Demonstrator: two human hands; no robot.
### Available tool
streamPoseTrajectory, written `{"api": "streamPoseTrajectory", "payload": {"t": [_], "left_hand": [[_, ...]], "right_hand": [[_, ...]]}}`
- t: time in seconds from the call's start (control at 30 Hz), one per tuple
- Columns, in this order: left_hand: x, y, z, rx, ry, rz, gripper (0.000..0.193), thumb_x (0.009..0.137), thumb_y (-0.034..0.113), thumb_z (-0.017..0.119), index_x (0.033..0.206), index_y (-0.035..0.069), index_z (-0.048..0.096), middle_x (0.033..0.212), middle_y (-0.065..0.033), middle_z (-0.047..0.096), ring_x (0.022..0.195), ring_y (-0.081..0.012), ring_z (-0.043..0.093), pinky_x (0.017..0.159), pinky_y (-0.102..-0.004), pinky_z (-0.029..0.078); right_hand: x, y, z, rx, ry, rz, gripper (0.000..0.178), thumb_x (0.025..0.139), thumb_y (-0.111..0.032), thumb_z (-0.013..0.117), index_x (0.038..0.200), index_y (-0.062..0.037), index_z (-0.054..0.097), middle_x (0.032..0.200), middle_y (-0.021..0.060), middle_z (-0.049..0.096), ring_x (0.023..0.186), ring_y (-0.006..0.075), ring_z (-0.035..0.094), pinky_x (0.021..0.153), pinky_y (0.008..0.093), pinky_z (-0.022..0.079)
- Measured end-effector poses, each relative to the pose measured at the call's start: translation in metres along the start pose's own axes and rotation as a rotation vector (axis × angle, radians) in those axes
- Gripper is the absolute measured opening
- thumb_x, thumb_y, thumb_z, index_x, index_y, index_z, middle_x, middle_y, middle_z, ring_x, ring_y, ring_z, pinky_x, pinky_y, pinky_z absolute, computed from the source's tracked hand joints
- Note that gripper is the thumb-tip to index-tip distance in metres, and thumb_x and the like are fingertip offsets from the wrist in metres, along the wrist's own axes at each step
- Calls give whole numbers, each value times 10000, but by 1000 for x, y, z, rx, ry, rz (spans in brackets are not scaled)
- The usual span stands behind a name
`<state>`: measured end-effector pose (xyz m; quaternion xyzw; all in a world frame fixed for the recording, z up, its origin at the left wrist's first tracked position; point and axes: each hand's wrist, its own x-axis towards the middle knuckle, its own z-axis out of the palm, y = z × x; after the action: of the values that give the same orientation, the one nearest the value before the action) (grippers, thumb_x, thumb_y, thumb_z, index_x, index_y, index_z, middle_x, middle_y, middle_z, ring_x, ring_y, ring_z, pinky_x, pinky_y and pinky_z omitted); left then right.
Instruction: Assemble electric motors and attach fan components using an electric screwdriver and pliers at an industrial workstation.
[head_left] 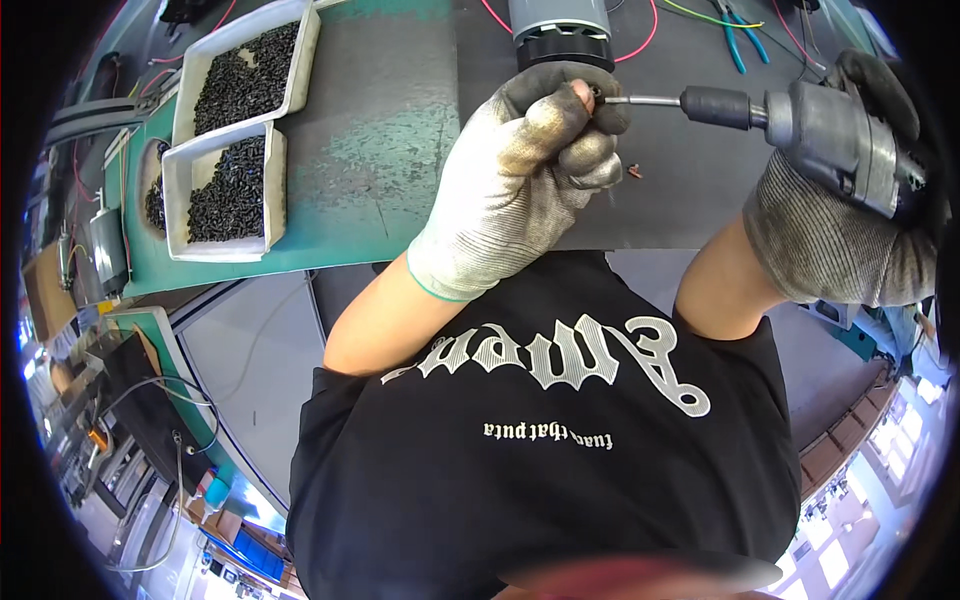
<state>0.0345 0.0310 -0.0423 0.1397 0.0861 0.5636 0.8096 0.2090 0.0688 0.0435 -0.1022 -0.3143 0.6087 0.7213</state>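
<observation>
Holding screwdriver [830,140], wearing white-lettered shirt [550,500]

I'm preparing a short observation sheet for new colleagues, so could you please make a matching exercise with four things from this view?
Things
1. power driver
2. pliers-type tool
3. white trays
4. grey cylinder

Descriptions
A. holding many small black parts
B. just beyond the left hand
C. blue handles
D. in the right hand

Pairs: 1-D, 2-C, 3-A, 4-B
</observation>
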Motion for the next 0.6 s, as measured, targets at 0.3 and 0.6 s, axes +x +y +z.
{"api": "streamPoseTrajectory", "payload": {"t": [0.3, 0.6], "left_hand": [[-3, -8, -4, 110, 54, 28, 202, 940, 170, 597, 1075, 20, 609, 873, -55, 602, 535, -46, 327, 576, -221, 347], [-13, -16, 3, 344, 377, -96, 177, 934, 156, 610, 1046, 32, 550, 949, -88, 635, 537, -50, 407, 569, -213, 413]], "right_hand": [[-15, 7, -2, -86, 65, 28, 211, 839, -99, 609, 986, 46, 566, 963, 128, 582, 808, 202, 494, 749, 330, 429], [-14, 2, -22, -199, 140, 84, 192, 840, -86, 610, 976, 46, 577, 944, 125, 594, 779, 195, 510, 726, 320, 442]]}}
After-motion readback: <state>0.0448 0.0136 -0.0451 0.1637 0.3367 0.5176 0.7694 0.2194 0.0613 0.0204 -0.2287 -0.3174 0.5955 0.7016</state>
